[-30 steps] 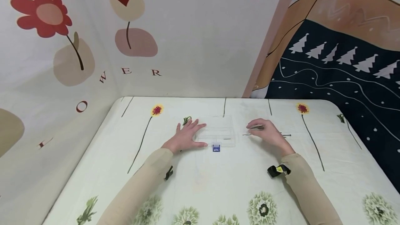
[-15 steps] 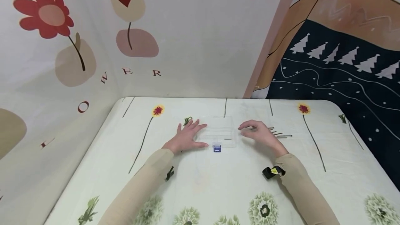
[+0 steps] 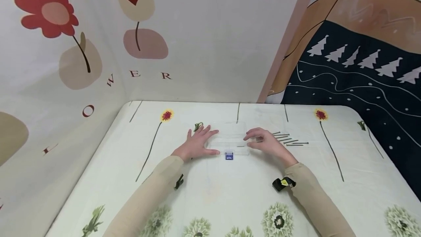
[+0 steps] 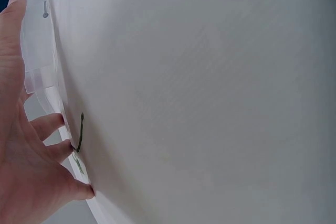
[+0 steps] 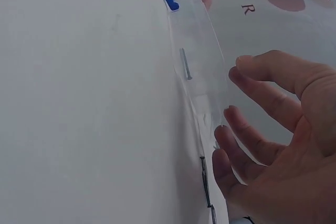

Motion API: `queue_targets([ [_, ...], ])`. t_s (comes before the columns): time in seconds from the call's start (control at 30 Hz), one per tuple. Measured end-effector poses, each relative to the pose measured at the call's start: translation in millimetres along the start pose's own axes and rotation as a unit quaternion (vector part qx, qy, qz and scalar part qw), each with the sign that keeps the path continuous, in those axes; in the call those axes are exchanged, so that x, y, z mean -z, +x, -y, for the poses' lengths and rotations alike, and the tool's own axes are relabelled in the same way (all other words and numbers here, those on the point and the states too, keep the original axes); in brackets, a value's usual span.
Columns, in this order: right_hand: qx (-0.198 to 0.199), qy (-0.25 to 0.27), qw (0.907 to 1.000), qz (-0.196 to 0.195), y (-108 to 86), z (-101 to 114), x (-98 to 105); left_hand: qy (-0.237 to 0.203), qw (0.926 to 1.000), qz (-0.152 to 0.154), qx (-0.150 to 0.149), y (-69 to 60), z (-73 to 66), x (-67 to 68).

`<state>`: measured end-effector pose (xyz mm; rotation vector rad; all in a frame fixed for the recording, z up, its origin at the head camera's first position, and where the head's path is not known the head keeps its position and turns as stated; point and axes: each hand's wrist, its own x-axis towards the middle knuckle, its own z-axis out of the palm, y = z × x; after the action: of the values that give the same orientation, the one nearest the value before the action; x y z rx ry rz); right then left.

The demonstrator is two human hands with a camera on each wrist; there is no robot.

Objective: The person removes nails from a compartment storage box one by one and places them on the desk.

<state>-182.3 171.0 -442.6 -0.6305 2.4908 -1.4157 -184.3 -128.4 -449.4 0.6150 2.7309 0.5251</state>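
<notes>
A clear plastic compartment box (image 3: 230,128) with a blue label or latch (image 3: 229,155) stands on the table between my hands. One nail (image 5: 185,64) shows through its front wall in the right wrist view. Fingers spread wide, my left hand (image 3: 196,145) steadies the box's left end, thumb at the front corner. My right hand (image 3: 266,143) is at the box's right end, its fingers bent and thumb close to the index finger. Whether something small sits between those fingertips is hidden. Just behind this hand lie several loose nails (image 3: 281,137).
A floral cloth (image 3: 210,193) covers the table, with printed flowers and stems. Printed hangings (image 3: 210,46) stand as walls behind it and to both sides. A black strap device (image 3: 283,184) is on the right wrist.
My right hand has moved left from over the nails to the box's right end, uncovering more nails. The left hand and the box have stayed in place.
</notes>
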Motion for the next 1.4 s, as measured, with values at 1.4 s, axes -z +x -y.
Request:
queue_targets([
  [1.4,-0.004,-0.067,0.9944,0.081,-8.9,8.3,-11.2,-0.004,1.0,-0.002,-0.003,0.5,0.2,0.2],
])
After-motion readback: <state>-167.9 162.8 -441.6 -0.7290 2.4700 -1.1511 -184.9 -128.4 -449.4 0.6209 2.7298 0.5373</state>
